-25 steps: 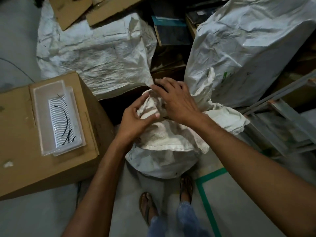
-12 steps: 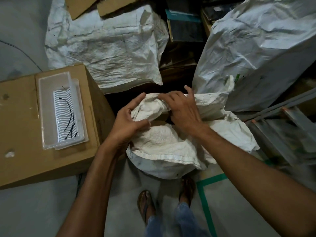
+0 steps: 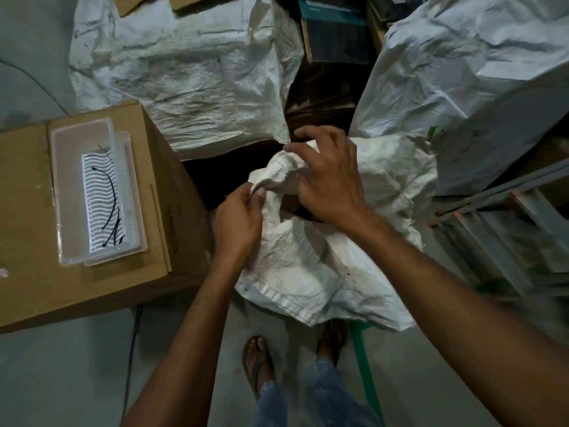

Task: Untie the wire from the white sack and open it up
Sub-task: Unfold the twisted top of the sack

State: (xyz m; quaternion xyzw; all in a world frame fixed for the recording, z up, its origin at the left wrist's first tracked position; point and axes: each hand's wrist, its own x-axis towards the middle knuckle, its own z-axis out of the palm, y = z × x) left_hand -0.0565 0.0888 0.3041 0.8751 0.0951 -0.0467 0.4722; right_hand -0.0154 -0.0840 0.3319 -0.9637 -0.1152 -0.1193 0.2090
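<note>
Left hand (image 3: 238,224) pinches the rolled rim of the crumpled white woven sack (image 3: 295,257); right hand (image 3: 331,183), fingers curled, grips the bunched mouth just beside it.

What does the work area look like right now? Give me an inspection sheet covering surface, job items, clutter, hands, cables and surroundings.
Surface: grey concrete floor, green tape line.
Job's things: white sack on the floor, a gap showing at its mouth; no wire seen on it.
Clutter: cardboard box bearing a clear tray with black strands.
Hands: left hand pinches the sack's rim; right hand grips cloth at the mouth.
Cables: thin cable on the floor by the box.
Surroundings: crumpled white bag, bulky white bag, metal frame.
</note>
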